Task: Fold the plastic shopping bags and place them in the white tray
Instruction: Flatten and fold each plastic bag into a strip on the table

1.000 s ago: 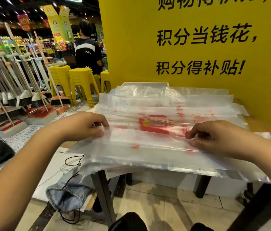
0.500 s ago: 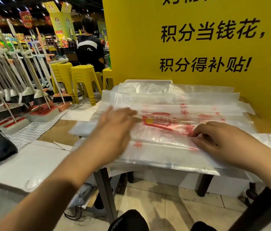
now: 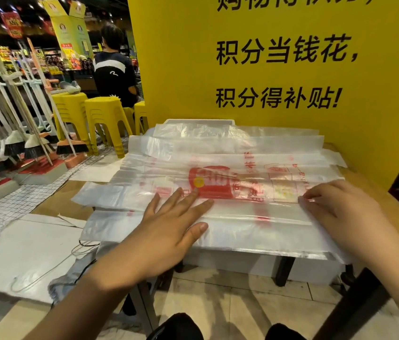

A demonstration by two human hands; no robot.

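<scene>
— how tight is it round the worktop (image 3: 367,185)?
— the yellow sign board (image 3: 169,69) stands right along the far edge, so there is no room that way. the left edge and the near edge are open to the floor, and the stack of plastic shopping bags (image 3: 242,148) overhangs both. a strip of bare wood shows along the right edge.
— and the white tray (image 3: 198,121)?
— it sits at the far edge, mostly hidden under the bags; only its rim shows.
— the grips?
— the left grip (image 3: 169,231) lies flat, fingers straight and spread apart, on the top bag (image 3: 218,187), the one with the red print, toward the left end of the near edge. the right grip (image 3: 340,212) is at that bag's right end, fingers curled and clamped on its folded edge; the thumb is hidden.
— and beyond the left edge?
— yellow stools (image 3: 100,111) and brooms (image 3: 34,143) stand on the floor, well apart from the worktop.
</scene>
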